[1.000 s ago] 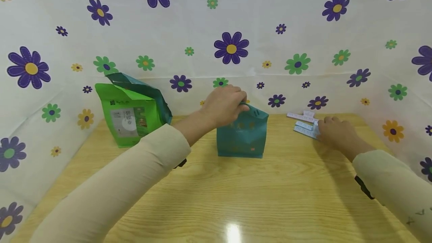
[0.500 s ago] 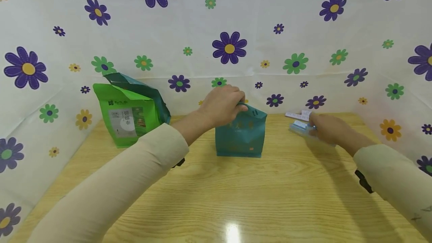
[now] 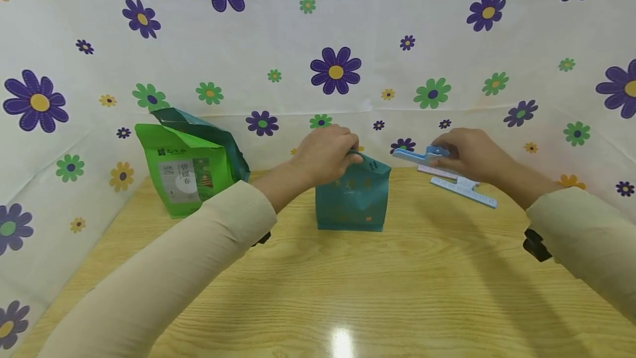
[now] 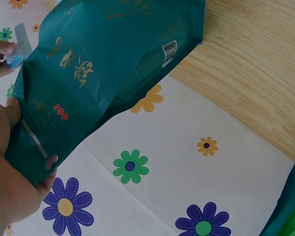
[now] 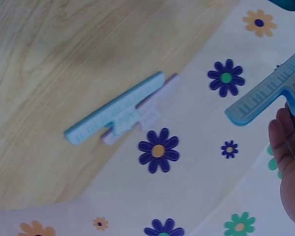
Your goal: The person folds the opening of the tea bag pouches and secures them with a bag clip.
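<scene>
A teal tea bag (image 3: 353,203) with gold lettering stands upright on the table, its top bent over. My left hand (image 3: 325,153) grips that top edge; in the left wrist view the bag (image 4: 88,73) shows a barcode, and the thumb lies along its upper end. To the right, my right hand (image 3: 472,153) pinches a light-blue bag clip (image 3: 414,155) by its handle part, raised above the table. Ruler-like marks run along this clip (image 5: 265,93) in the right wrist view. Its long bar points left, apart from the bag.
Two more clips, one light blue (image 3: 464,192) and one pale pink (image 3: 431,170), lie at the table's back right, partly overlapping. A bright green tea bag (image 3: 166,181) stands at the left with a dark teal bag (image 3: 199,120) behind it. Flower-print cloth (image 3: 278,26) encloses the table.
My right hand has picked up one light-blue clip from the clips on the table and lifted it up and to the left. My left hand stays on the teal bag's top.
</scene>
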Available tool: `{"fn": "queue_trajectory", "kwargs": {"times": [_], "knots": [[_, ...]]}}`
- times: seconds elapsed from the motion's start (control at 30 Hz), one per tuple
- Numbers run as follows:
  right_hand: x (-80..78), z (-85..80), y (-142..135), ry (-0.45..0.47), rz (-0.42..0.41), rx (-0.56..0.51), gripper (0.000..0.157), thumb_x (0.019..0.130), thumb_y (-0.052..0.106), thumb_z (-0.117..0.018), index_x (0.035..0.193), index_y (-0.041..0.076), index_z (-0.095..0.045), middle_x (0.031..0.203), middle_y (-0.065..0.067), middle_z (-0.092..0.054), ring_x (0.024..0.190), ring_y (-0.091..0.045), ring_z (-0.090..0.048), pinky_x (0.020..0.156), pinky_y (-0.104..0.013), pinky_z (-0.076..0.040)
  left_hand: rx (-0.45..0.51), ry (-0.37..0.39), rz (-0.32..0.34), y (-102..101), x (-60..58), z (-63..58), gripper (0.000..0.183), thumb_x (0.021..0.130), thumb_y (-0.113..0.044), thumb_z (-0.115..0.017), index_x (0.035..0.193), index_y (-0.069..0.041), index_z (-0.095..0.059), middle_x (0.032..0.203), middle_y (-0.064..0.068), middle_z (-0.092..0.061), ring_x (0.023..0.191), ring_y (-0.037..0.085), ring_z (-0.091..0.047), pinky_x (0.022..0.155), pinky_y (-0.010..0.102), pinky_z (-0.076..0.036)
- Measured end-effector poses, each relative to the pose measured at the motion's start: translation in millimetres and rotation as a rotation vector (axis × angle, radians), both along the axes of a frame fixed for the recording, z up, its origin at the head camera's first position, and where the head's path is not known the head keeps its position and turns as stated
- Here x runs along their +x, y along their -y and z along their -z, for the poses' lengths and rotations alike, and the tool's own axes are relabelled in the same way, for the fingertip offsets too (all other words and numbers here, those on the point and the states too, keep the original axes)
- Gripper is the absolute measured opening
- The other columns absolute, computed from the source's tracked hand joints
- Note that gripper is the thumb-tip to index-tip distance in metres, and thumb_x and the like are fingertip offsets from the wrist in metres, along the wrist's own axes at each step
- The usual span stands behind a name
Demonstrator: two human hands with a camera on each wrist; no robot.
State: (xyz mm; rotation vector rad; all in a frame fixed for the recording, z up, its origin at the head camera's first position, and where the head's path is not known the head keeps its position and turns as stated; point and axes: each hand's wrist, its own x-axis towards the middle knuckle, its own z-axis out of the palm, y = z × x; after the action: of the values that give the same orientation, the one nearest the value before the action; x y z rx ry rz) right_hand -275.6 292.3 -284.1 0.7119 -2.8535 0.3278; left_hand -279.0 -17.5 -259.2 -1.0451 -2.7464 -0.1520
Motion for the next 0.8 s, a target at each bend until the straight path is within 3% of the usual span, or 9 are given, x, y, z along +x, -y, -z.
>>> {"fn": "queue_trajectory", "kwargs": {"times": [0.17, 0.37, 0.8], "knots": [[6.4, -12.4, 8.0, -0.056, -0.047, -0.040, 0.034, 0.084, 0.021, -0.082, 0.110, 0.001, -0.073, 0.088, -0.005, -0.068, 0.077, -0.019, -0.056, 0.069, -0.036, -0.047, 0.001, -0.002, 0.003, -0.7, -0.4, -0.3, 0.027, 0.099, -0.033, -0.062, 0.108, -0.009, -0.071, 0.100, 0.003, -0.070, 0.092, 0.019, -0.063, 0.083, 0.032, -0.053], [12.0, -18.9, 17.9, -0.028, -0.048, -0.087, 0.028, 0.083, 0.017, -0.082, 0.107, 0.004, -0.074, 0.085, -0.002, -0.067, 0.075, -0.017, -0.054, 0.067, -0.033, -0.046, -0.001, 0.000, 0.005, -0.9, -1.2, -0.3, 0.027, 0.099, -0.032, -0.062, 0.108, -0.009, -0.072, 0.100, 0.003, -0.070, 0.093, 0.019, -0.064, 0.083, 0.032, -0.053], [13.1, -1.8, 31.7, -0.027, -0.048, -0.171, 0.024, 0.084, 0.016, -0.082, 0.102, 0.003, -0.074, 0.083, -0.003, -0.070, 0.075, -0.017, -0.057, 0.069, -0.034, -0.048, -0.023, 0.018, 0.016, -0.3, -2.0, -0.8, 0.027, 0.100, -0.032, -0.060, 0.111, -0.009, -0.070, 0.102, 0.003, -0.070, 0.095, 0.019, -0.064, 0.081, 0.032, -0.054]]}}
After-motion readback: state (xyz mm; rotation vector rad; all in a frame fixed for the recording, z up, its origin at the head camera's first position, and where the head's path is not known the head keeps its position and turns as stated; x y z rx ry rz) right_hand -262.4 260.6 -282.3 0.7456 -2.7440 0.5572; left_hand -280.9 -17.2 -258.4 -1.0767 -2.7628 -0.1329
